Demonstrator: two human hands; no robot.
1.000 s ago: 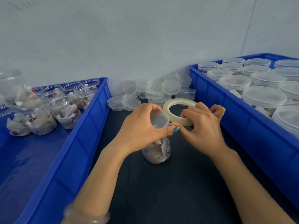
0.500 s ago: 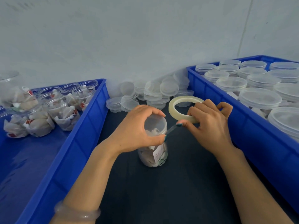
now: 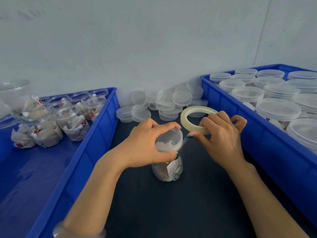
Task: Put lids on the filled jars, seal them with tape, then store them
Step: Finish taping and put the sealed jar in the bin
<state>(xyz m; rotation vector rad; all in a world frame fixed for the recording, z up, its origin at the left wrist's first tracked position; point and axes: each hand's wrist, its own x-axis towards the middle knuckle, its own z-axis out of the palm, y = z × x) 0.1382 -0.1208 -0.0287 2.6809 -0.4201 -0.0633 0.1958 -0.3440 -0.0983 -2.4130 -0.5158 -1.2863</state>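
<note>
L hand (image 3: 144, 145) grips the lid (image 3: 169, 140) on the filled jar (image 3: 167, 169), which stands on the dark table (image 3: 171, 212) btwn both hands. R hand (image 3: 221, 140) holds the tape roll (image 3: 192, 117), a strip running to the lid rim. Loose lids (image 3: 164, 103) lie beyond the hands; blue bin (image 3: 96, 140) w/ open jars (image 3: 68, 117) left of L hand, bin (image 3: 274, 148) of lidded jars (image 3: 277, 109) right of R hand.

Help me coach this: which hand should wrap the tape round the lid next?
Right. The right hand grips the tape roll, its strip reaching the lid; the left hand holds the jar.
</note>
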